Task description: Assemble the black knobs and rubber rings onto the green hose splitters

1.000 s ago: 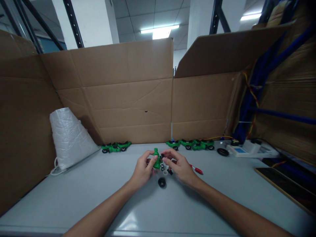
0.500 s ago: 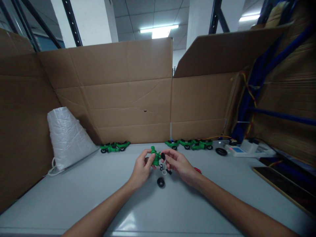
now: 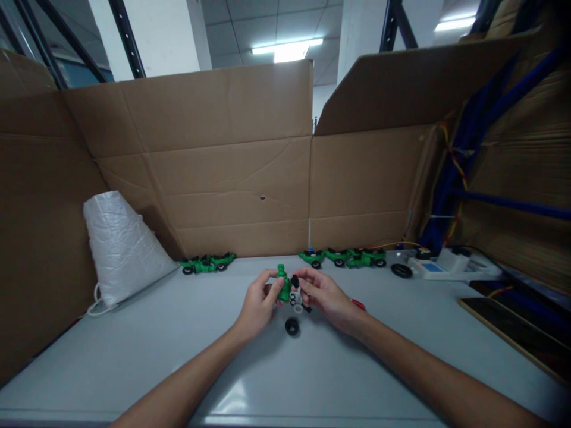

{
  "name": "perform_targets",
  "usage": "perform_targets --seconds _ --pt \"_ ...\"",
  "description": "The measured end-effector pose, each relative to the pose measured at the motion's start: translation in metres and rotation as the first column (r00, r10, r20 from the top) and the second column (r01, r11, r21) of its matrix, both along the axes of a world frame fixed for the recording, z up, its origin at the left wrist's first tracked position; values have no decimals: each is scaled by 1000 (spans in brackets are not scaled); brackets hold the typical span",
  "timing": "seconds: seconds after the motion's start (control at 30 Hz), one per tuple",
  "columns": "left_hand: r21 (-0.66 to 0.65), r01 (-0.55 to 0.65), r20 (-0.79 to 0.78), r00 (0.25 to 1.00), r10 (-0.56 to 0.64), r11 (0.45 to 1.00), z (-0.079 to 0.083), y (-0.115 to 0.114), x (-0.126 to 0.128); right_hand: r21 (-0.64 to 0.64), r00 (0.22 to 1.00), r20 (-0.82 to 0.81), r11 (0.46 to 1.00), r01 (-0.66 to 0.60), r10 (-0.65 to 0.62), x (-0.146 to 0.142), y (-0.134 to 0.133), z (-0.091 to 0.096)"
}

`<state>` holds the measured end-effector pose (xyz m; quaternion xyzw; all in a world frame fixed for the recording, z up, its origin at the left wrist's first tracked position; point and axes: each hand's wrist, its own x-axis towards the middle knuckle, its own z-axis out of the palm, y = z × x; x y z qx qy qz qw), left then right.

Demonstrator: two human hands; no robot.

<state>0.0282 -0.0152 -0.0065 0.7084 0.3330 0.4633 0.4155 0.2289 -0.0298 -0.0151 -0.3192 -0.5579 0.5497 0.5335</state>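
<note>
My left hand [image 3: 259, 302] is closed on a green toy car body [image 3: 284, 286], thumb on its near side, held above the table. Pinched in the fingertips of my right hand [image 3: 325, 294] is a small black part [image 3: 295, 281], close beside the green body; whether the two touch I cannot tell. Below the hands lie small black-and-white rings [image 3: 293, 298], a white ring [image 3: 298, 309] and a small black piece [image 3: 306, 308]. Nearer to me rests a black tyre [image 3: 292, 326]. A red object [image 3: 358, 304] shows partly behind my right wrist.
Green toy cars [image 3: 208, 263] stand at the back left, and several more green cars [image 3: 342, 259] at the back right. A black ring [image 3: 401, 270] lies before a white power strip [image 3: 455, 268]. A silvery bag [image 3: 122, 252] leans left. Cardboard walls [image 3: 232, 178] enclose the table.
The green body has turned slightly in my left hand and sits a little more to the right. The small black part stays in my right fingertips. The camera view has shifted slightly.
</note>
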Motion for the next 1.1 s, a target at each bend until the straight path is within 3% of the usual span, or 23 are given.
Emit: perform_targets --seconds 0.27,0.6,1.1 --pt "-48 51 18 999 -50 998 -4 -3 0 81 997 71 997 18 -24 -3 1 -4" --pt "-6 -18 -51 999 18 1000 -7 5 -4 143 989 123 987 68 -86 -5 5 -17" --pt "-8 -75 -86 994 74 997 -1 -1 -3 281 954 211 948 151 -215 -2 -1 -7"
